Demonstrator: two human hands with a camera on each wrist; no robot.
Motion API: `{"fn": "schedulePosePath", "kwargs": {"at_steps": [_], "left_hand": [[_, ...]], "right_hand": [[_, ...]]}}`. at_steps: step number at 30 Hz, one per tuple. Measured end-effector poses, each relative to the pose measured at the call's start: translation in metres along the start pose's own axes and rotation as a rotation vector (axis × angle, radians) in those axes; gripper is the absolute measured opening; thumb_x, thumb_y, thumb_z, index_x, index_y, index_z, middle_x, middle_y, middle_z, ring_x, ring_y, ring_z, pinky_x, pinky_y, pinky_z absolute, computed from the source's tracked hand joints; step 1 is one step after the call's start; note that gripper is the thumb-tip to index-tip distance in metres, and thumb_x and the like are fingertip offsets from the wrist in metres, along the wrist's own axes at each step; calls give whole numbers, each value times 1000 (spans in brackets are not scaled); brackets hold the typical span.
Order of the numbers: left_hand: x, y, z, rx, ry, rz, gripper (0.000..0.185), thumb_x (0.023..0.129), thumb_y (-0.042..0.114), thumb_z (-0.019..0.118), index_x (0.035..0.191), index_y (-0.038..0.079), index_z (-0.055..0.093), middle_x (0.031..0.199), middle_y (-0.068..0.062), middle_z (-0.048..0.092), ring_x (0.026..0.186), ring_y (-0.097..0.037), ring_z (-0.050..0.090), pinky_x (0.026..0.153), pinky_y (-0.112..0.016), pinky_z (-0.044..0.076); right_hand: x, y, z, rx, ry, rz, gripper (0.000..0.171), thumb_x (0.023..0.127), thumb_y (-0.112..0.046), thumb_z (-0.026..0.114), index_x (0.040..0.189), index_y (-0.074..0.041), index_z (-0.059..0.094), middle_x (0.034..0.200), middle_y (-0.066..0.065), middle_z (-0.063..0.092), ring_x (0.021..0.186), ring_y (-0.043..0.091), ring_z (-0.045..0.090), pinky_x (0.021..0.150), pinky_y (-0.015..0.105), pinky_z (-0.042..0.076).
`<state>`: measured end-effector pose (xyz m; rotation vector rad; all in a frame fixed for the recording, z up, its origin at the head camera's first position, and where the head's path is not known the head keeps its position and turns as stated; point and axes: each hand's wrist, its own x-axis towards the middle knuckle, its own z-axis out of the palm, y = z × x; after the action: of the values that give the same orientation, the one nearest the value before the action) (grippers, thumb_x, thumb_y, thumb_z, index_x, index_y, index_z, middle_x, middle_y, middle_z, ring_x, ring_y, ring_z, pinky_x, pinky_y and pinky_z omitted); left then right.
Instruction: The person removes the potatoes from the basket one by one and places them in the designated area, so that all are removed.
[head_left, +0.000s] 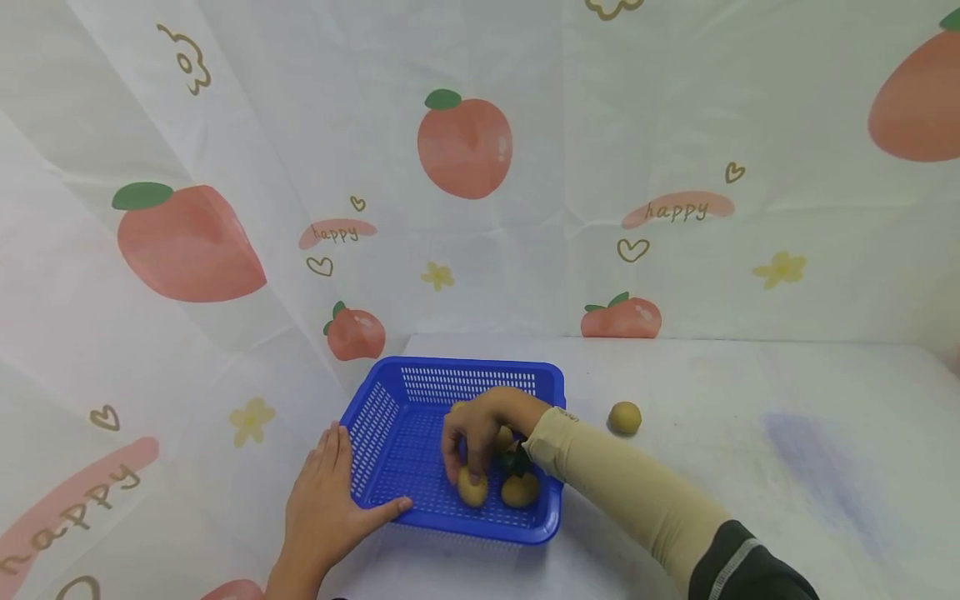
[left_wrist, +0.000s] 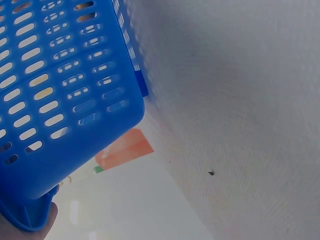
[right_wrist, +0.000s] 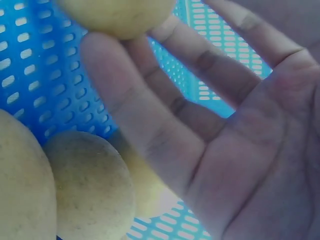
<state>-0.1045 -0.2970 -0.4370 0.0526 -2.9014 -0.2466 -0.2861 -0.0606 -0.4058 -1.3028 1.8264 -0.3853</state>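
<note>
The right hand (head_left: 482, 418) reaches down into the blue basket (head_left: 411, 454) and pinches a round yellow fruit (head_left: 472, 489) between thumb and fingers. That fruit is inside the basket, toward its near side; whether it touches the floor there is hard to tell. The left hand (head_left: 328, 496) grips nothing: its fingers lie straight against the basket's left side, and its thumb stretches along the near rim (the left wrist view catches only a bit of this hand, below the slotted wall).

Just beside the pinched fruit, toward the basket's near right corner, sits a second yellow fruit (head_left: 520, 491). Behind it, still inside the basket, a dark green thing (head_left: 514, 459) is partly covered, too unclear to name. A third fruit (head_left: 504, 438) shows under the right hand, and the top of a fourth (head_left: 458, 406) peeps out farther back in the basket. One more yellow fruit, the loose one (head_left: 625, 418), lies outside, to the right of the basket on the white table (head_left: 697, 442). Beyond the basket hangs a pale sheet (head_left: 525, 275) printed with red fruits, hearts and "happy".
</note>
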Motion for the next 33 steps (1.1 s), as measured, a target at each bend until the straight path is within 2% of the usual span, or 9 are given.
{"fn": "schedulePosePath", "kwargs": {"at_steps": [3,9,13,20,25,33], "left_hand": [[0,0,0,-8,4,0,147,71,88,73,163,-14,21,171,-34,22,159,-52,25,127,-68,28],[0,1,1,-6,9,5,146,71,89,72,163,-14,22,171,-33,22,159,-52,26,127,-68,28],[0,0,1,-2,16,12,146,71,89,72,162,-14,23,171,-34,23,159,-52,26,127,-68,29],[-1,0,1,-2,14,10,145,71,88,73,163,-13,23,171,-34,23,158,-53,27,126,-69,29],[-1,-2,1,-3,6,6,147,71,89,72,163,-13,21,171,-34,22,159,-53,26,126,-69,29],[-1,-2,1,-6,-9,0,148,71,91,71,164,-12,18,172,-33,21,160,-52,24,127,-68,27]], "right_hand": [[0,-2,-2,-14,20,-62,23,82,-9,90,101,-23,85,97,-14,77,94,3,68,85,20,58],[-6,-7,-6,53,56,-147,23,84,-8,89,105,-19,84,105,-15,77,100,6,72,91,21,59],[-17,-12,-10,77,128,-213,22,86,-6,86,105,-17,84,108,-13,78,104,9,72,93,23,60],[-46,-13,-19,120,280,-353,22,89,-10,86,109,-16,82,115,-8,78,114,9,70,105,39,60],[-67,-9,-21,165,372,-445,23,91,-8,83,114,-8,79,117,4,77,112,14,70,100,46,63],[-107,15,-14,222,582,-508,27,93,-5,82,120,-5,77,123,10,73,116,20,68,94,43,66]]}}
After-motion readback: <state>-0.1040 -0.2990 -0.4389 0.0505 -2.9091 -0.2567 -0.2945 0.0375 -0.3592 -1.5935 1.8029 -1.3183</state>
